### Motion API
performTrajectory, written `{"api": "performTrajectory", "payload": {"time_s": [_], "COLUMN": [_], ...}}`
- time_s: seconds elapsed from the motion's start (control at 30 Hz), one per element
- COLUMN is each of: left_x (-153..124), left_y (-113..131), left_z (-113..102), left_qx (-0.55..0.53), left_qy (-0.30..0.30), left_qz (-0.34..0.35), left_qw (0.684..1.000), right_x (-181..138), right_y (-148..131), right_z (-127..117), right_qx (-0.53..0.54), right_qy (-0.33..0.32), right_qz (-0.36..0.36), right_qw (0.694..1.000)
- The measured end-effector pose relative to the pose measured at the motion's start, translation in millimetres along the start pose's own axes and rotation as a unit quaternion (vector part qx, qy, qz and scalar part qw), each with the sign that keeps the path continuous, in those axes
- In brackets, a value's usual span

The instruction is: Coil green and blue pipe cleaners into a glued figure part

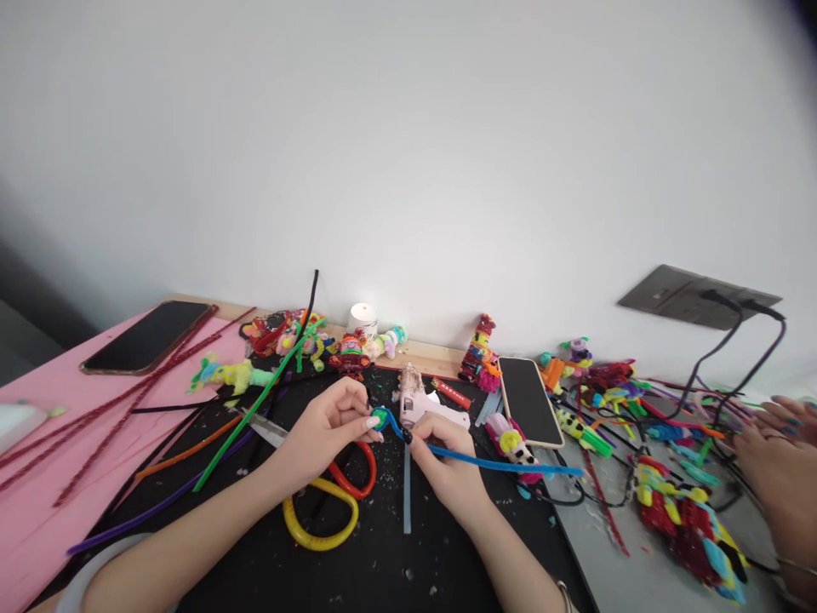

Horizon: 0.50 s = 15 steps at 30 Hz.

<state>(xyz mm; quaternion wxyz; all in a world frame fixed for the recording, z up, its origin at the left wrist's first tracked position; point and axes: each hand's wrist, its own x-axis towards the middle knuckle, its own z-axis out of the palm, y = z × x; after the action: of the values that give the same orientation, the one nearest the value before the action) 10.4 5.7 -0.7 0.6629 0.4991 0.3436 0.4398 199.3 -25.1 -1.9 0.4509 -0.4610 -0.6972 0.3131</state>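
Observation:
Between the fingertips of my left hand (338, 426) is a small green and blue coil of pipe cleaner (380, 417). My right hand (443, 460) pinches the blue pipe cleaner (511, 464), whose one end joins the coil while the long free end sticks out to the right. Just behind my hands lies a white glue gun (425, 404) with a glue stick (407, 494) below it. Scissors with a yellow and a red handle loop (322, 515) rest beneath my left wrist, the blades partly covered by it.
Phones lie at left (150, 336) and right (531, 400). Pipe-cleaner dolls (482, 353) and a paper cup (362, 319) line the wall. Loose green (255, 409) and dark red stems (121, 409) cross the left side. Cables run from a wall socket (695, 294). Another person's hands (779, 460) are at far right.

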Motion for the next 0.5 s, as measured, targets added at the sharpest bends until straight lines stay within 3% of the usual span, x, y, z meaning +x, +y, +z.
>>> {"api": "performTrajectory", "payload": {"time_s": [0.5], "left_x": [-1.0], "left_y": [-0.6], "left_z": [-0.8], "left_qx": [0.004], "left_qy": [0.011], "left_qz": [-0.013], "left_qw": [1.000], "right_x": [1.0], "right_y": [0.5], "right_z": [0.0], "right_qx": [-0.002], "right_qy": [0.004], "right_qz": [-0.003], "right_qw": [1.000]}}
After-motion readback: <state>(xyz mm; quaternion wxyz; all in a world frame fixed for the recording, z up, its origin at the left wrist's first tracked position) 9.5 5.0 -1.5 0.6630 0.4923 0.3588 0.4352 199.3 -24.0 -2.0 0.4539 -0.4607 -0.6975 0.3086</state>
